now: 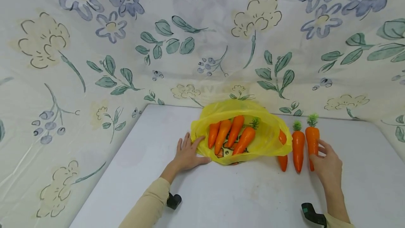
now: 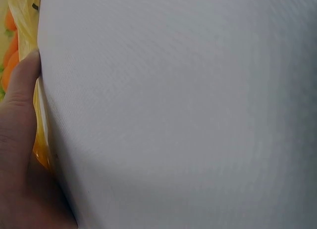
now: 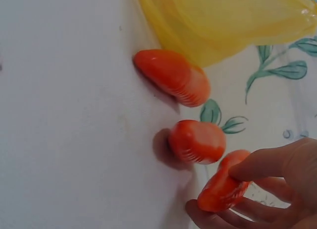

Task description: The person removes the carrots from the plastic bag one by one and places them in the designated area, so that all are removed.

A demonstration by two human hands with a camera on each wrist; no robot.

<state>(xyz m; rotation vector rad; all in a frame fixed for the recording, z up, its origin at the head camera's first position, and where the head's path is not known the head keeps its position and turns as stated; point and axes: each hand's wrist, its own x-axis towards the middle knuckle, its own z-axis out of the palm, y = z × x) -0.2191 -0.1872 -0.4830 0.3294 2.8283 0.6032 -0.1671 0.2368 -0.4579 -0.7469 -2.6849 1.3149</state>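
A yellow plastic bag [image 1: 234, 107] lies with its mouth spread wide, showing several orange carrots [image 1: 236, 129] inside. At the bag's left edge my left hand [image 1: 187, 154] rests with fingers spread, its fingertips touching the plastic. My right hand [image 1: 329, 166] pinches the rightmost carrot [image 1: 312, 135], which has a bright green tuft on top, between thumb and fingers. Just left of it lies another carrot [image 1: 298, 149] with a green top. A third carrot [image 1: 283, 164] is partly covered by the bag's right side. In the right wrist view, fingers [image 3: 262, 164] wrap the held carrot.
All this is on a white table [image 1: 246, 196]. Behind and to the left hangs a flower-patterned cloth [image 1: 190, 69] along the table's edges. Black wrist mounts [image 1: 173, 201] show near both sleeves. A printed drawing [image 1: 226, 151] marks the bag beneath the carrots.
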